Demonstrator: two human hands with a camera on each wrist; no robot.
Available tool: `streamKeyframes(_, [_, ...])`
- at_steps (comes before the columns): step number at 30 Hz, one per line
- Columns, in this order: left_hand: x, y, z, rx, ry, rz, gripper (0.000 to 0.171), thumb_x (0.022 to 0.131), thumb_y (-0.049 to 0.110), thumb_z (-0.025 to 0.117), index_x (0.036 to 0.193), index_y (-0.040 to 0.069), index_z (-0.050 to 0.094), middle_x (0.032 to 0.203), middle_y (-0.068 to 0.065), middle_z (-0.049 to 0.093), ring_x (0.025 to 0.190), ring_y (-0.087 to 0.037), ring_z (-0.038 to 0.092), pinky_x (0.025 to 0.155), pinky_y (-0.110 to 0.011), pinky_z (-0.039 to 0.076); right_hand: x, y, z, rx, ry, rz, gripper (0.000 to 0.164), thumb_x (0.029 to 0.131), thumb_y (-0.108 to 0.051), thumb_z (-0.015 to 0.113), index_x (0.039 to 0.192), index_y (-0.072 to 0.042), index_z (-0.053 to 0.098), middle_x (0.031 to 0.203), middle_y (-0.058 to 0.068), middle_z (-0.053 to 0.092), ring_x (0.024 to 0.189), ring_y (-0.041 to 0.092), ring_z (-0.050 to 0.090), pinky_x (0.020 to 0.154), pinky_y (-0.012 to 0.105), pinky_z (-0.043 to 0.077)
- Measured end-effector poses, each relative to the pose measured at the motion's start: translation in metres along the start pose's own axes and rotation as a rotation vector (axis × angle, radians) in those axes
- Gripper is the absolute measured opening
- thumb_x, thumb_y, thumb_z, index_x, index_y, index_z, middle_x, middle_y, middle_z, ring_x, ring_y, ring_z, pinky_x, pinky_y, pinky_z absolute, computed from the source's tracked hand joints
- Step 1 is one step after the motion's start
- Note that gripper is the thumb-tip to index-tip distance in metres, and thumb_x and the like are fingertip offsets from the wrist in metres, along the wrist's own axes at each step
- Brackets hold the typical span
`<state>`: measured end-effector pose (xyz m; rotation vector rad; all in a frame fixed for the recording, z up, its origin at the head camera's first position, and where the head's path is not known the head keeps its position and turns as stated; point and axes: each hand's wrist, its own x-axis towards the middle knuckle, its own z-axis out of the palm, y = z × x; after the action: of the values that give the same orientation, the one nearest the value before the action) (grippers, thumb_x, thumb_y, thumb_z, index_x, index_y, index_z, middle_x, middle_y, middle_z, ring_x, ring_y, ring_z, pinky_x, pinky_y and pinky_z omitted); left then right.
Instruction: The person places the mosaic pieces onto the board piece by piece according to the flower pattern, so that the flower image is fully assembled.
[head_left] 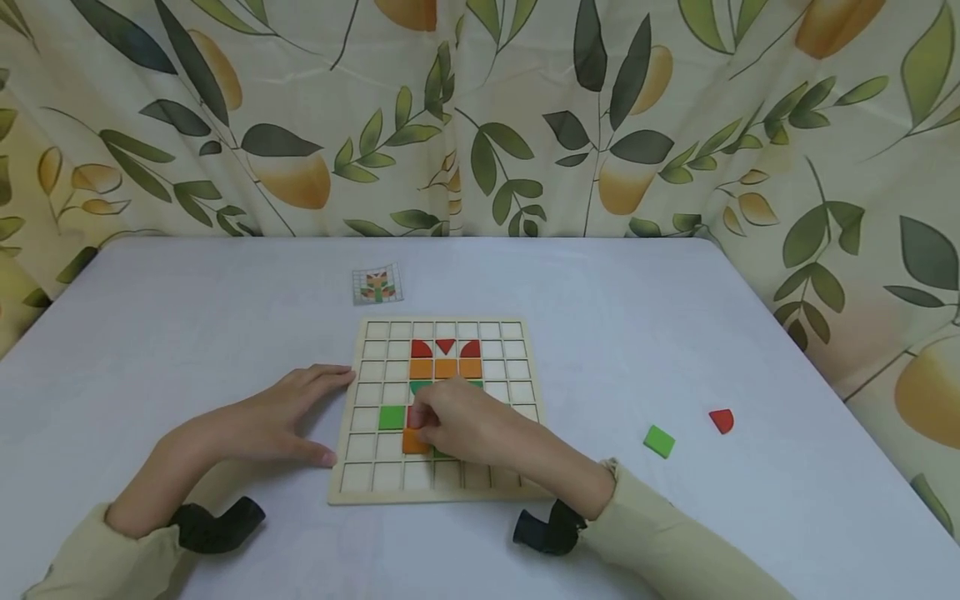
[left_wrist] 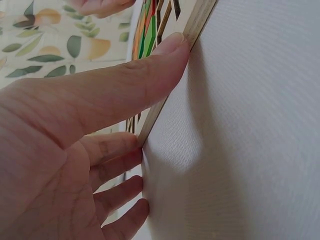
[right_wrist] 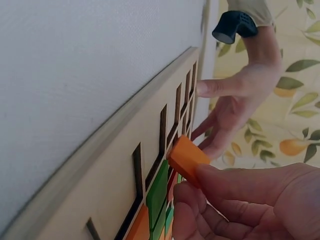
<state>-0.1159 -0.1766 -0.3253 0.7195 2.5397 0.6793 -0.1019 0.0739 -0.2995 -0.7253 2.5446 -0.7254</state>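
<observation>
My right hand pinches an orange square tile between thumb and fingers, over the lower left of a wooden grid board. In the right wrist view the tile is tilted above the cells. My left hand touches the board's left edge with thumb and fingertips, fingers extended. Red rounded pieces flank a red triangle near the top, above a row of orange squares. A light green square lies left of my right fingers. My right hand hides part of the middle cells.
A small pattern card lies behind the board. To the right, a loose green square and a red rounded piece rest on the white tabletop. A leaf-and-fruit printed curtain hangs behind the table.
</observation>
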Motion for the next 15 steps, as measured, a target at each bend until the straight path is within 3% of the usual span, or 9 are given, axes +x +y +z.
streamKeyframes(7, [-0.001,0.0022,-0.0006,-0.003,-0.001,-0.008,0.097,0.07,0.048,0.075,0.145,0.009,0.027,0.15,-0.015,0.024,0.137,-0.04,0.02,0.105,-0.062,0.025,0.0004,0.0019,0.0007,0.009,-0.019,0.01,0.004,0.086,-0.008,0.065,0.083,-0.006,0.063,0.073,-0.002,0.058,0.064,0.01,0.05,0.058,0.016,0.044])
streamKeyframes(15, [-0.0006,0.0017,-0.0009,-0.002,-0.002,-0.007,0.098,0.071,0.048,0.075,0.146,0.009,0.026,0.151,-0.015,0.023,0.137,-0.04,0.019,0.105,-0.062,0.025,0.0036,0.004,0.005,-0.011,-0.013,0.005,0.005,0.085,-0.006,0.065,0.08,-0.008,0.065,0.079,-0.002,0.059,0.073,0.01,0.051,0.062,0.016,0.045])
